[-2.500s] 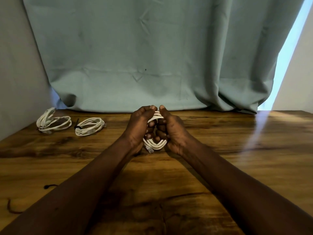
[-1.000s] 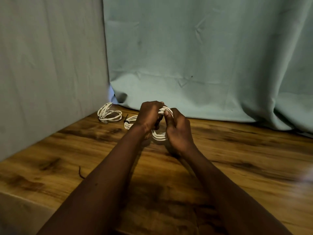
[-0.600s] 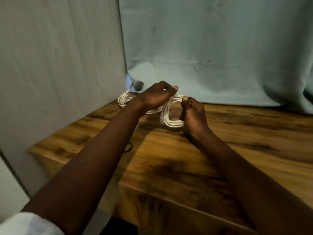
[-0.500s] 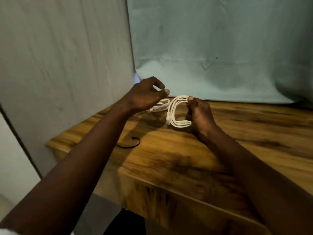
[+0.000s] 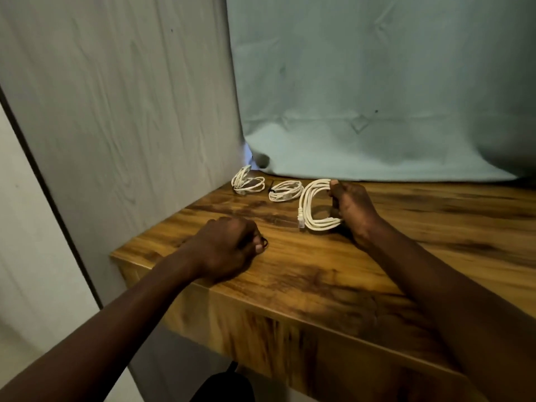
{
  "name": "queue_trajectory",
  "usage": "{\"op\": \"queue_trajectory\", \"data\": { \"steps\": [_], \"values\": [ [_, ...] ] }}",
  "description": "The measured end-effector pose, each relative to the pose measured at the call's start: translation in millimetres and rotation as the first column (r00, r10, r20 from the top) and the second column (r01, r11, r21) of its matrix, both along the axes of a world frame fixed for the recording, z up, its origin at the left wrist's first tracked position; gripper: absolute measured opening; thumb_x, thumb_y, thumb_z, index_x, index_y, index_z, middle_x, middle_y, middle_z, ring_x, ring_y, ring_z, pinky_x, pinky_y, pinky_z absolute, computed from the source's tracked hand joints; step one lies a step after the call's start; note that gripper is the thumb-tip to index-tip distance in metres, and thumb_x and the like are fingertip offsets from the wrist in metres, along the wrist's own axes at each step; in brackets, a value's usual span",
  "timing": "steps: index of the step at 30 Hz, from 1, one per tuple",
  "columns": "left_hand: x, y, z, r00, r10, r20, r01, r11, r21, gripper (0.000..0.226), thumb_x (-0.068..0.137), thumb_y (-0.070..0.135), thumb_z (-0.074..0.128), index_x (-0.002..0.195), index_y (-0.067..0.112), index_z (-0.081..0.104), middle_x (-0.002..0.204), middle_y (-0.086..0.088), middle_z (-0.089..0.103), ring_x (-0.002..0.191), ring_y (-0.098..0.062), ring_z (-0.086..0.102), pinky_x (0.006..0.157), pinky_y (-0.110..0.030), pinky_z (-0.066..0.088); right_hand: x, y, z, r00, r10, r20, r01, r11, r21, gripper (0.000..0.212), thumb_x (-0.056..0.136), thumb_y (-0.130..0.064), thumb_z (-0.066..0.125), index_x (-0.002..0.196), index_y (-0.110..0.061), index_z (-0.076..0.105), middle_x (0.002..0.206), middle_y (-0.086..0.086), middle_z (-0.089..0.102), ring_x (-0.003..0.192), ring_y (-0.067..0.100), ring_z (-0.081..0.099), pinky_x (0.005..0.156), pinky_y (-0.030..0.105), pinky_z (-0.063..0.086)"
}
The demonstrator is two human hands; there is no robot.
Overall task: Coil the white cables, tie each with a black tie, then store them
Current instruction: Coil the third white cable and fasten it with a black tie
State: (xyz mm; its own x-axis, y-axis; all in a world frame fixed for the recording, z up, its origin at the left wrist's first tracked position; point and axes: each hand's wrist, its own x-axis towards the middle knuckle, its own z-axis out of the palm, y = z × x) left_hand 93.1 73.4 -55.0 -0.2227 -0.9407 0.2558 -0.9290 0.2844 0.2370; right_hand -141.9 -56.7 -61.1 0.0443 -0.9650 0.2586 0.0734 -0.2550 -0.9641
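The left forearm point(image 5: 116, 323) and right forearm point(image 5: 435, 285) are bare up to the frame edge. The left hand point(image 5: 229, 250) and right hand point(image 5: 352, 208) are bare. A black form point(image 5: 223, 385) below them cannot be identified.

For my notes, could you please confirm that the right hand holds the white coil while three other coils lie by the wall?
Not quite: the head view shows only two other coils by the wall, the far coil and the nearer coil. The right hand does hold the white coil.
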Motion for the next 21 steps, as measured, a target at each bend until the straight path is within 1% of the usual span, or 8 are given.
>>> {"op": "queue_trajectory", "data": {
  "steps": [3, 5, 9, 10, 13, 17, 20, 21],
  "values": [
    [-8.7, -3.5, 5.9, 0.964, -0.176, -0.198, 0.138, 0.972, -0.189, 0.012, 0.099, 0.038, 0.053, 0.095, 0.029, 0.061, 0.086, 0.012, 0.067, 0.080, -0.009, 0.063, 0.069, -0.031, 0.048, -1.1, -2.9, 0.3, 0.999, -0.031, -0.023, 0.031, 1.000, 0.001, 0.036, 0.108, -0.025, 0.049, 0.075, -0.014, 0.058, 0.052, -0.005, 0.040, 0.040, 0.008, 0.034, 0.043, 0.024, 0.030],
    [-19.9, -9.9, 17.9, 0.929, -0.284, -0.237, 0.220, 0.939, -0.263, 0.011, 0.099, 0.035, 0.056, 0.095, 0.027, 0.063, 0.086, 0.011, 0.068, 0.081, -0.013, 0.064, 0.069, -0.029, 0.049, -0.5, -5.2, -0.7, 0.997, -0.045, -0.059, 0.044, 0.999, -0.016, 0.038, 0.107, -0.026, 0.050, 0.071, -0.016, 0.057, 0.047, -0.008, 0.042, 0.043, 0.012, 0.037, 0.050, 0.029, 0.032],
    [-41.3, -35.1, 37.7, 0.924, -0.382, 0.022, 0.374, 0.890, -0.260, 0.010, 0.099, 0.031, 0.061, 0.098, 0.023, 0.067, 0.088, 0.013, 0.065, 0.082, -0.005, 0.059, 0.069, -0.017, 0.042, 2.9, -3.1, -1.9, 0.981, -0.082, -0.178, 0.069, 0.994, -0.079, 0.040, 0.106, -0.030, 0.050, 0.070, -0.016, 0.060, 0.043, -0.010, 0.046, 0.049, 0.015, 0.044, 0.061, 0.037, 0.039],
    [-44.3, -42.9, 40.0, 0.920, -0.379, 0.097, 0.391, 0.884, -0.255, 0.011, 0.100, 0.032, 0.061, 0.099, 0.022, 0.067, 0.090, 0.011, 0.064, 0.081, -0.005, 0.057, 0.070, -0.019, 0.043, 3.3, -1.3, -1.5, 0.978, -0.079, -0.191, 0.063, 0.994, -0.090, 0.040, 0.107, -0.030, 0.049, 0.071, -0.014, 0.060, 0.044, -0.010, 0.045, 0.050, 0.015, 0.044, 0.062, 0.037, 0.039],
    [-48.2, -64.6, 43.1, 0.898, -0.326, 0.295, 0.406, 0.872, -0.272, 0.019, 0.099, 0.042, 0.055, 0.100, 0.027, 0.067, 0.094, 0.007, 0.062, 0.085, -0.014, 0.057, 0.074, -0.039, 0.049, 6.0, 2.0, -1.6, 0.975, -0.069, -0.213, 0.047, 0.993, -0.109, 0.041, 0.107, -0.030, 0.048, 0.078, -0.004, 0.061, 0.050, -0.005, 0.046, 0.053, 0.016, 0.043, 0.063, 0.037, 0.038],
    [-46.5, -82.9, 45.4, 0.878, -0.328, 0.348, 0.437, 0.846, -0.306, 0.020, 0.098, 0.043, 0.055, 0.097, 0.028, 0.068, 0.091, 0.005, 0.059, 0.083, -0.018, 0.058, 0.074, -0.044, 0.050, 10.1, 4.2, -3.3, 0.963, -0.092, -0.255, 0.061, 0.990, -0.128, 0.044, 0.103, -0.037, 0.049, 0.076, -0.005, 0.060, 0.055, -0.003, 0.052, 0.062, 0.022, 0.050, 0.067, 0.041, 0.042],
    [-46.8, -90.1, 45.3, 0.855, -0.304, 0.420, 0.474, 0.788, -0.394, 0.006, 0.093, 0.027, 0.071, 0.096, 0.022, 0.070, 0.090, 0.001, 0.062, 0.079, -0.021, 0.062, 0.070, -0.042, 0.051, 11.0, 6.7, -0.5, 0.952, -0.102, -0.288, 0.065, 0.989, -0.135, 0.041, 0.106, -0.035, 0.048, 0.080, -0.007, 0.063, 0.062, 0.001, 0.054, 0.066, 0.024, 0.054, 0.069, 0.041, 0.045],
    [-47.1, -91.6, 43.7, 0.850, -0.284, 0.445, 0.482, 0.761, -0.435, 0.009, 0.090, 0.021, 0.076, 0.096, 0.019, 0.069, 0.089, -0.001, 0.063, 0.077, -0.023, 0.062, 0.069, -0.039, 0.050, 11.4, 7.5, 0.0, 0.952, -0.095, -0.291, 0.060, 0.990, -0.129, 0.040, 0.106, -0.035, 0.047, 0.081, -0.009, 0.064, 0.062, 0.000, 0.054, 0.066, 0.023, 0.054, 0.069, 0.040, 0.044]
  ]
}}
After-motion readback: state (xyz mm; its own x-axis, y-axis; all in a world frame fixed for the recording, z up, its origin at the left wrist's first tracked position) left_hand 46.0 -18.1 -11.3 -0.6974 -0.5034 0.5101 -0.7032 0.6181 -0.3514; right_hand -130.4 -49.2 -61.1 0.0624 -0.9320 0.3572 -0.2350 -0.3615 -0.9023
